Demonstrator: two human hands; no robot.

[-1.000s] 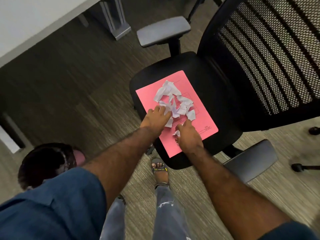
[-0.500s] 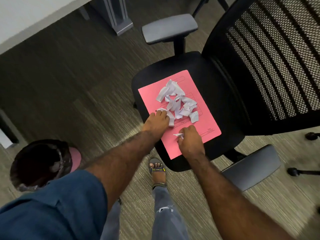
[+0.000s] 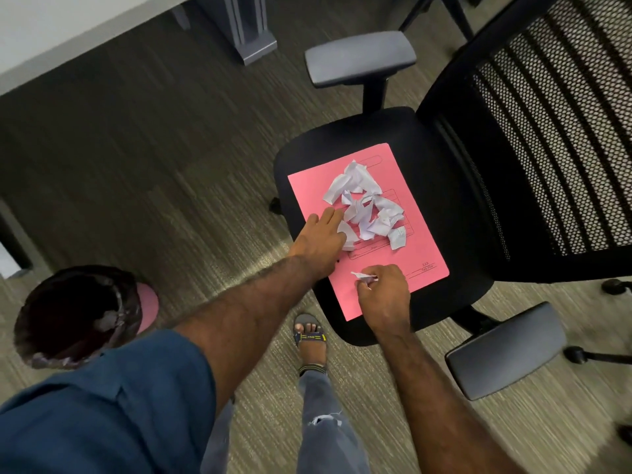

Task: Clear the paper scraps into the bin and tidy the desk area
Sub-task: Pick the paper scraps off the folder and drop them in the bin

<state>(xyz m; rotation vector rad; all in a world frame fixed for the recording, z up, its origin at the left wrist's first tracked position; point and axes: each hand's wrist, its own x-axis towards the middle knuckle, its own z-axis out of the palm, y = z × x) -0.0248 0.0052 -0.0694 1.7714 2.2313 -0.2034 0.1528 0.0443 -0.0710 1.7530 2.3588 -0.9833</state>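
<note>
A pile of white paper scraps (image 3: pixel 367 205) lies on a pink folder (image 3: pixel 422 234) that rests on the black seat of an office chair (image 3: pixel 444 159). My left hand (image 3: pixel 321 239) lies flat on the folder's left edge, fingers spread and touching the nearest scraps. My right hand (image 3: pixel 383 294) is closed near the folder's front corner, pinching one small white scrap (image 3: pixel 364 277) between its fingertips. A round bin (image 3: pixel 73 314) with a dark liner stands on the floor at the lower left, with some paper inside.
The chair's grey armrests (image 3: pixel 360 58) stand beyond and in front of the seat, its mesh back (image 3: pixel 547 114) at right. A white desk edge (image 3: pixel 51 42) and its grey leg (image 3: pixel 244 29) are at the top left. My sandalled foot (image 3: pixel 309 340) stands by the seat.
My right hand has drawn back toward the folder's front corner with a scrap pinched in it. My left hand has shifted slightly left along the pile's edge.
</note>
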